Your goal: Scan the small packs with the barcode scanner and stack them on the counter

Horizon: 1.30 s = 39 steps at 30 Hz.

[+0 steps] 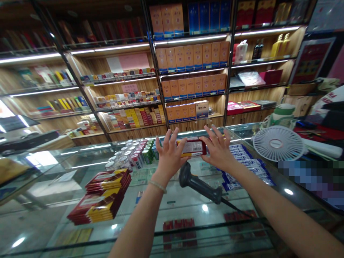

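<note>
A dark red packet [194,147] with a yellow edge, a white label and a barcode is between my two hands, just above the glass counter. My left hand [170,154] touches its left end with thumb and forefinger, the other fingers raised. At the right end, the thumb and forefinger of my right hand [219,154] grip it the same way. A black barcode scanner [200,184] lies on the counter just below the packet, its cable running to the right. Stacks of red and yellow packets [103,197] lie to the left.
Several cans and small tubs [137,152] stand behind the stacks. Blue and white sachets [244,165] lie right of my right hand. Further right are a white fan [278,143] and a green and white jug [282,115]. Shelves with boxes [193,87] line the wall behind.
</note>
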{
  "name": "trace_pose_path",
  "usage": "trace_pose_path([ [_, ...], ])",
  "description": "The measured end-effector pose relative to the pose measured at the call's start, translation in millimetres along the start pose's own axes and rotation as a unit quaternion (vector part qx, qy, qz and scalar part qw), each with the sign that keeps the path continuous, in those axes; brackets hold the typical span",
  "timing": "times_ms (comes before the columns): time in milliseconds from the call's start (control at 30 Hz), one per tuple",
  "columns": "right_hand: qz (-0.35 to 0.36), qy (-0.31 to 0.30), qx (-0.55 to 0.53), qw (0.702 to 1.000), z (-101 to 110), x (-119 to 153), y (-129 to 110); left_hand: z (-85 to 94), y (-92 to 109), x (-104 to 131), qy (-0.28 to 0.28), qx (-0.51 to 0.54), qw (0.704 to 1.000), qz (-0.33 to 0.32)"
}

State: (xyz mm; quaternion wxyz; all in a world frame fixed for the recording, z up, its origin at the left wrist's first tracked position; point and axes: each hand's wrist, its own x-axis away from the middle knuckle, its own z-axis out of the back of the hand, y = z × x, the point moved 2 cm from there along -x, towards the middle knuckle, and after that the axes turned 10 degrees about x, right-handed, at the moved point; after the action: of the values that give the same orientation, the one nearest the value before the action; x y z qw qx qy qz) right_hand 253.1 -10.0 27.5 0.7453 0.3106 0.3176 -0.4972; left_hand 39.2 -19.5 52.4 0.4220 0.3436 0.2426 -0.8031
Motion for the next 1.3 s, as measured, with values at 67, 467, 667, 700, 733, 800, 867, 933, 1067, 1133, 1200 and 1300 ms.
trace_pose_path([
  [67,-0.002,-0.002,-0.011,1.000,0.4,0.4,-0.6,0.9,-0.4,-0.1,0.001,0.000,1.000,-0.004],
  [467,0.044,-0.026,0.038,0.998,10.6,-23.2,-14.8,1.6,-22.3,3.4,0.038,-0.017,0.999,-0.002],
  [667,0.025,-0.059,0.055,0.996,22.1,-22.7,-23.3,-6.1,-32.6,7.7,0.063,0.002,0.998,0.010],
  [700,0.016,-0.060,0.056,0.996,25.4,-20.7,-25.7,-7.1,-33.7,8.3,0.064,0.008,0.998,0.013],
  [733,0.007,-0.061,0.056,0.997,29.0,-17.9,-29.0,-7.7,-34.5,8.9,0.064,0.013,0.998,0.015],
  [800,-0.007,-0.067,0.054,0.996,36.2,-9.6,-38.7,-8.2,-35.9,9.8,0.065,0.023,0.997,0.018],
  [867,-0.017,-0.082,0.050,0.995,41.8,2.7,-51.8,-8.0,-37.0,10.6,0.068,0.032,0.997,0.022],
  [933,-0.028,-0.102,0.043,0.994,44.1,18.3,-66.3,-8.0,-38.2,11.3,0.069,0.039,0.997,0.027],
  [1067,-0.046,-0.155,0.037,0.986,38.5,50.2,-90.4,-9.7,-40.5,13.1,0.064,0.044,0.996,0.032],
  [1133,-0.055,-0.173,0.037,0.983,34.1,61.6,-97.4,-10.7,-41.3,14.0,0.065,0.044,0.996,0.032],
  [1200,-0.059,-0.182,0.037,0.981,31.0,68.1,-101.3,-11.3,-41.8,14.7,0.067,0.045,0.996,0.032],
  [1300,-0.062,-0.191,0.036,0.979,29.4,70.2,-103.7,-11.9,-42.1,15.2,0.068,0.044,0.996,0.031],
])
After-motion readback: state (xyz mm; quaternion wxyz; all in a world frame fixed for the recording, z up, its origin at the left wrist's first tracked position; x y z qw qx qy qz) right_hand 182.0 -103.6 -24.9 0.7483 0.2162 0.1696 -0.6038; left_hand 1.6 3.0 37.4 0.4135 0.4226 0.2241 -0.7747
